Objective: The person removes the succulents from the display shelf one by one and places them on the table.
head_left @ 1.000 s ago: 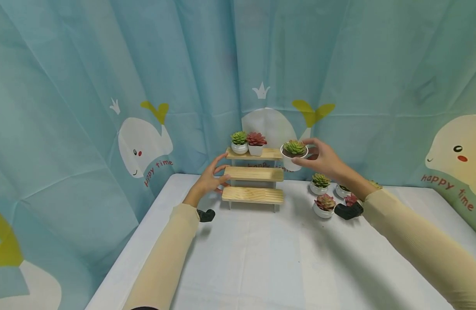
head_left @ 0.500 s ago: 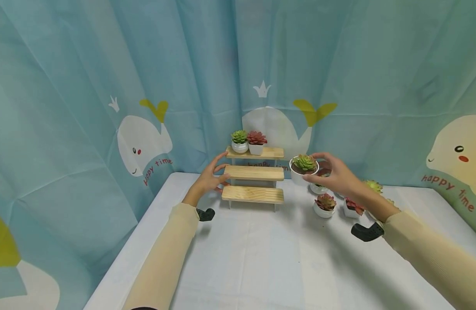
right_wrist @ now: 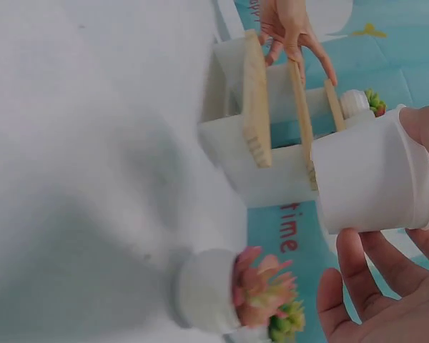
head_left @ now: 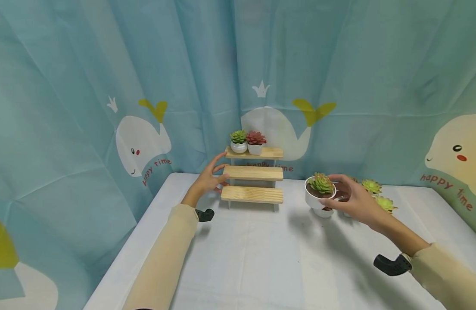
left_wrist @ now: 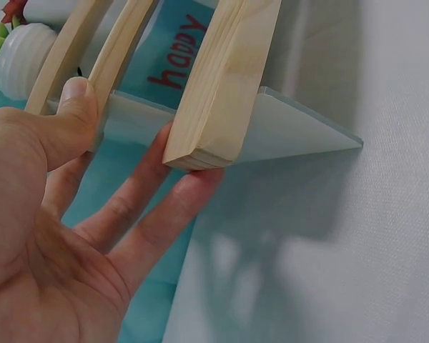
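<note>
A three-tier wooden shelf [head_left: 253,173] stands on the table against the curtain. At its left end my left hand [head_left: 207,181] rests with spread fingers; the thumb touches an upper board [left_wrist: 125,43] and two fingertips touch the lowest board [left_wrist: 225,86]. To the right of the shelf, my right hand [head_left: 356,200] grips a white pot [right_wrist: 372,175] by its rim, thumb on one side and fingers on the other. A green succulent [head_left: 321,184] fills the pot, which is raised above the table. A green succulent [head_left: 238,137] and a red succulent [head_left: 256,138] sit potted on the top tier.
Several potted succulents stand on the right of the table, partly hidden by my right hand, among them a yellow-green one [head_left: 385,204] and a pink one [right_wrist: 261,286]. A blue whale-print curtain [head_left: 206,64] hangs behind the white tabletop [head_left: 261,258].
My right hand has carried the green succulent's pot away from the shelf's top tier, rightward and down toward the other potted plants. My left hand stays at the shelf.
</note>
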Demonstrator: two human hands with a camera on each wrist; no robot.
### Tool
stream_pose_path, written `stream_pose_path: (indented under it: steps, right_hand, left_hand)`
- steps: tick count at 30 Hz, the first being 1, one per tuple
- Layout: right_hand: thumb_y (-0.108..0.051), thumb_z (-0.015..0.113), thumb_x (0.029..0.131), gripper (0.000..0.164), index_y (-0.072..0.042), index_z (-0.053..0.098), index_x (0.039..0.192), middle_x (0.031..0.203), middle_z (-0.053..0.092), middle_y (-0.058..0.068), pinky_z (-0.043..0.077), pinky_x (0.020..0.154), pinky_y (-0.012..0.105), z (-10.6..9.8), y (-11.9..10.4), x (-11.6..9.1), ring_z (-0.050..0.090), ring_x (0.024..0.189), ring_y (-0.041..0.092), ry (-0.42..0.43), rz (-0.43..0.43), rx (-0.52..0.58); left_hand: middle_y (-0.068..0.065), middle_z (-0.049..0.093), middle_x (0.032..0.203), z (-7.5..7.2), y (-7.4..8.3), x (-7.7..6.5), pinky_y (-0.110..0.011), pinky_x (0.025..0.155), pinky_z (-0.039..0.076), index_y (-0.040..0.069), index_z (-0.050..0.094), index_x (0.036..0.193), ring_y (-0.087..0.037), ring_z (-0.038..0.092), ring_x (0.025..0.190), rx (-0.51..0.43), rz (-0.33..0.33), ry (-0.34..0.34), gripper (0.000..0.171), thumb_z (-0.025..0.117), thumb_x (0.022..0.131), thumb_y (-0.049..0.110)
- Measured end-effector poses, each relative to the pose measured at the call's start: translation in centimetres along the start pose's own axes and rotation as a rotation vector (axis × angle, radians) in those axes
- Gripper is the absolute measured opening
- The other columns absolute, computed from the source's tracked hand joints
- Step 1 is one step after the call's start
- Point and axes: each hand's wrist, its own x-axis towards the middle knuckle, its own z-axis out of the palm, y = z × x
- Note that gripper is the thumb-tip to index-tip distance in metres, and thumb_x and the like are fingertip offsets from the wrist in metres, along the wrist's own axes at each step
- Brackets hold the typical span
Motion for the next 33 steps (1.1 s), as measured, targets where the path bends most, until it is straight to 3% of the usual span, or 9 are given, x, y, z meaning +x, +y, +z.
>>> stream_pose_path:
  steps: [12,19,26,33]
  right_hand:
    - [-0.019,0.081,0.092,0.072,0.000,0.041,0.150,0.136,0.057,0.025,0.057,0.079,0.022,0.8,2.9,-4.1,0.063,0.100,0.000,0.022,0.006,0.040]
    - [-0.018,0.083,0.090,0.071,0.002,0.044,0.146,0.135,0.059,0.026,0.058,0.079,0.024,1.5,4.0,-5.2,0.061,0.102,-0.005,0.028,0.034,0.046]
    - [-0.020,0.083,0.090,0.072,-0.001,0.044,0.147,0.140,0.055,0.024,0.058,0.080,0.025,2.6,5.6,-6.1,0.061,0.103,-0.004,-0.002,0.084,0.071]
    - [-0.017,0.084,0.089,0.072,-0.001,0.043,0.147,0.130,0.063,0.023,0.058,0.078,0.026,3.5,6.5,-6.5,0.064,0.100,0.002,-0.028,0.108,0.119]
  left_hand:
    - [-0.017,0.028,0.166,0.0,-0.3,0.0,-0.065,0.073,0.058,0.044,0.022,0.163,-0.044,0.071,0.098,-0.016,0.022,-0.015,0.080,0.067,0.102,0.019]
    - [-0.019,0.026,0.167,0.0,-0.2,0.1,-0.063,0.071,0.059,0.043,0.023,0.163,-0.052,0.065,0.111,-0.031,0.024,-0.009,0.080,0.067,0.102,0.017]
    - [-0.020,0.026,0.166,0.0,-0.4,0.2,-0.064,0.072,0.058,0.043,0.023,0.163,-0.046,0.070,0.103,-0.015,0.024,-0.002,0.080,0.068,0.102,0.018]
    - [-0.018,0.029,0.166,-0.1,-0.4,0.3,-0.063,0.071,0.059,0.044,0.023,0.162,-0.045,0.071,0.100,-0.009,0.028,-0.004,0.080,0.068,0.101,0.019]
